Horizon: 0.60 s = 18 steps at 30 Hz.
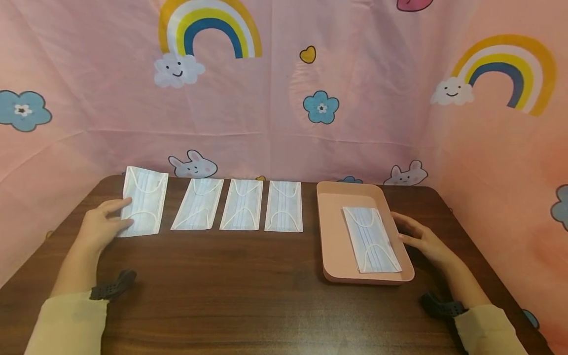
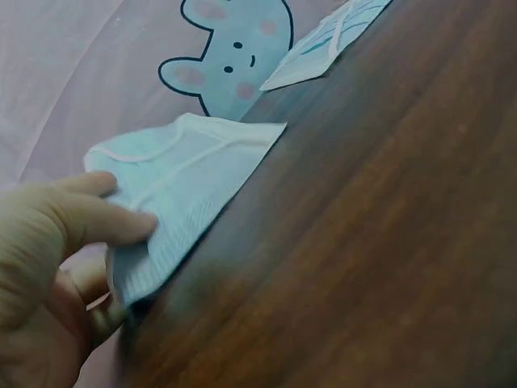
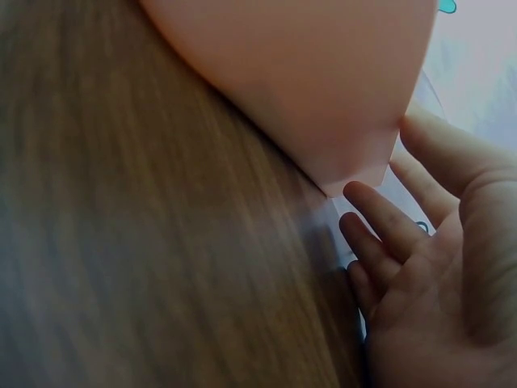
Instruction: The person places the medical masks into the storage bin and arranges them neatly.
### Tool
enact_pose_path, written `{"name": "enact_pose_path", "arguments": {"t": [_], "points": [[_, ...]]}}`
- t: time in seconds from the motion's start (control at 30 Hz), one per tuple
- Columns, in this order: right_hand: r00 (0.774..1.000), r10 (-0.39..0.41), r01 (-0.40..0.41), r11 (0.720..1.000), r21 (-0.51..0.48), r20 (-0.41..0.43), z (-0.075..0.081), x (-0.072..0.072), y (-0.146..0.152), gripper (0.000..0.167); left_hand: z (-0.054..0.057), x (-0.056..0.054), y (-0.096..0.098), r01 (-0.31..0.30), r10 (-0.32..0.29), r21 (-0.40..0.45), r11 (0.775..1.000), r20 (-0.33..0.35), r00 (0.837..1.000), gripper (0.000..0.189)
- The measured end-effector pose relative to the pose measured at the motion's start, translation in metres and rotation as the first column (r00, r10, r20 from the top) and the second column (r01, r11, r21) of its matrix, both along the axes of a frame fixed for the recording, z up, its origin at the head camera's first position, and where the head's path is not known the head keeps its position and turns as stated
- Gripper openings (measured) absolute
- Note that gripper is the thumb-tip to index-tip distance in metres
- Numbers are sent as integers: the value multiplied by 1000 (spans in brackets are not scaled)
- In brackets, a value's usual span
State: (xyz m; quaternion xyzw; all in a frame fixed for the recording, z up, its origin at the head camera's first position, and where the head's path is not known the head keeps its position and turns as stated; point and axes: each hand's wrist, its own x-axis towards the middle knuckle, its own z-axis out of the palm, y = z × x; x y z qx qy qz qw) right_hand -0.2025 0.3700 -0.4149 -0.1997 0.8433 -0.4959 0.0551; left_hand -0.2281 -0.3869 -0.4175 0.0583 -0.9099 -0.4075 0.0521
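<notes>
At the table's left end, my left hand (image 1: 98, 226) pinches the left edge of a pale blue-and-white face mask (image 1: 144, 202). In the left wrist view that mask (image 2: 190, 182) is tilted up off the wood, with fingers on both of its faces. A pink tray (image 1: 333, 246) stands to the right, holding one face mask (image 1: 372, 241) laid slantwise. Beside the tray's right wall is my right hand (image 1: 421, 241), fingers loosely bent. The right wrist view shows a fingertip against the tray's side (image 3: 307, 89) and no grip round it.
Between the held mask and the tray, three more face masks (image 1: 198, 204) lie in a row along the back of the dark wooden table (image 1: 248, 291). A pink printed curtain (image 1: 284, 93) hangs behind and at the sides. Each wrist wears a black strap (image 1: 113, 286).
</notes>
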Motion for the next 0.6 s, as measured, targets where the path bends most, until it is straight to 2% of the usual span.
{"name": "enact_pose_path", "arguments": {"t": [0.13, 0.43, 0.53, 0.6], "points": [[1000, 1, -1, 1000, -18, 2, -1, 0, 0, 56, 5, -1, 6, 2, -2, 38, 999, 3, 1000, 66], [1000, 19, -19, 999, -44, -3, -2, -1, 0, 56, 16, 0, 21, -3, 10, 136, 991, -54, 998, 67], [1000, 3, -4, 1000, -26, -4, -2, -1, 0, 56, 20, 2, 28, 7, 8, 214, 977, -70, 998, 69], [1000, -7, 6, 1000, -16, -8, -2, -1, 0, 56, 24, 4, 33, 36, -6, 319, 947, -95, 995, 69]]}}
